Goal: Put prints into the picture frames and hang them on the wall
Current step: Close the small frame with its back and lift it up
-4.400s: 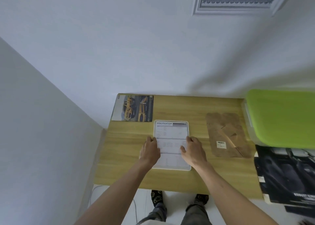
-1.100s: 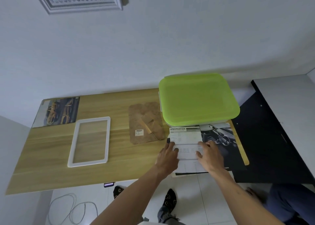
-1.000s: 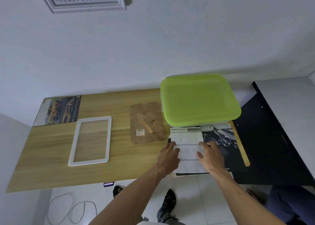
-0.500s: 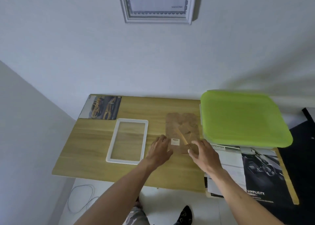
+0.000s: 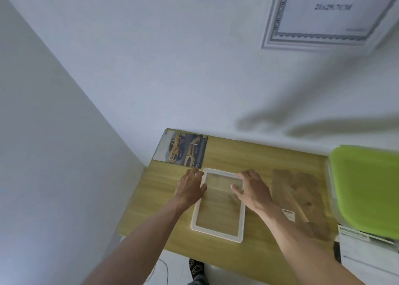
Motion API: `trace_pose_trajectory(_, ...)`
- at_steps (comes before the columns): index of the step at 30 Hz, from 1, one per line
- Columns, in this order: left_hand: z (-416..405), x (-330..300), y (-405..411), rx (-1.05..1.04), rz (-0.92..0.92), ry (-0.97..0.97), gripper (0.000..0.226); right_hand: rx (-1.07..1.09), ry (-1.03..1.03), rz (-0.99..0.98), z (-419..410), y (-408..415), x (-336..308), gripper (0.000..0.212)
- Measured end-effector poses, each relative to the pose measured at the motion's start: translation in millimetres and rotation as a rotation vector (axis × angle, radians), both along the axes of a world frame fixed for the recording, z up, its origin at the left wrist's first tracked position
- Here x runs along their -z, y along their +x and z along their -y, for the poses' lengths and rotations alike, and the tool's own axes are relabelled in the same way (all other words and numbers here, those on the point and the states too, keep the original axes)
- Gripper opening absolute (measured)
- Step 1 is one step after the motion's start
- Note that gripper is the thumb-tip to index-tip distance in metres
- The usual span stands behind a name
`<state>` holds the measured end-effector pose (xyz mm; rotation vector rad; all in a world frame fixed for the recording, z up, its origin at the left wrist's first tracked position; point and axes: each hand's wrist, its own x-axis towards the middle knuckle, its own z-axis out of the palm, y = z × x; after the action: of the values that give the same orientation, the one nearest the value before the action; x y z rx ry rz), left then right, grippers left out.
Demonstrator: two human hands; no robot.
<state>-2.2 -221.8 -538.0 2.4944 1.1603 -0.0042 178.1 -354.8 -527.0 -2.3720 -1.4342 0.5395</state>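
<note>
A white picture frame point(image 5: 216, 234) with a clear pane lies flat on the wooden table point(image 5: 248, 155). My left hand point(image 5: 190, 187) rests at its far left corner with fingers spread and the thumb against the rim. At the far right corner my right hand point(image 5: 251, 190) has its fingers on the rim and its thumb over the pane. Neither hand lifts the frame. A print of yellow cars point(image 5: 183, 151) lies at the table's far left corner. The brown backing board point(image 5: 300, 198) lies right of the frame. A specification sheet point(image 5: 364, 248) sits at the right edge.
A box with a green lid point(image 5: 367, 187) stands on the table's right end. A framed sheet point(image 5: 328, 15) hangs on the wall at the upper right. A grey wall closes off the left side. A cable lies on the floor below the table's near edge.
Both hands left the specification sheet on the right pile, passed over the backing board, and now rest on the far corners of the white frame. My view has swung left.
</note>
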Motion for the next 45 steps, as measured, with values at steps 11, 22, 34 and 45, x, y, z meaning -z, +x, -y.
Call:
trace_pose_trajectory(11, -101.8, 27.2, -38.8, 0.023, -0.016, 0.059, 0.039, -0.135, -0.073, 0.002, -113.4, -51.7, 11.2, 0.045)
trace_pose_trajectory(22, -146.1, 60.9, -53.4, 0.164, 0.049, 0.112, 0.032, -0.222, -0.241, 0.04, -174.3, -82.4, 37.7, 0.059)
trace_pose_trajectory(34, -140.4, 47.5, -64.5, 0.023, 0.327, 0.045, 0.025, -0.173, 0.033, 0.212, -178.9, -95.2, 18.3, 0.014)
trace_pose_trajectory(45, -127.6, -15.7, -63.6, -0.04, 0.427, 0.137, 0.01, -0.174, 0.254, 0.2, -157.5, -86.9, -35.9, 0.021)
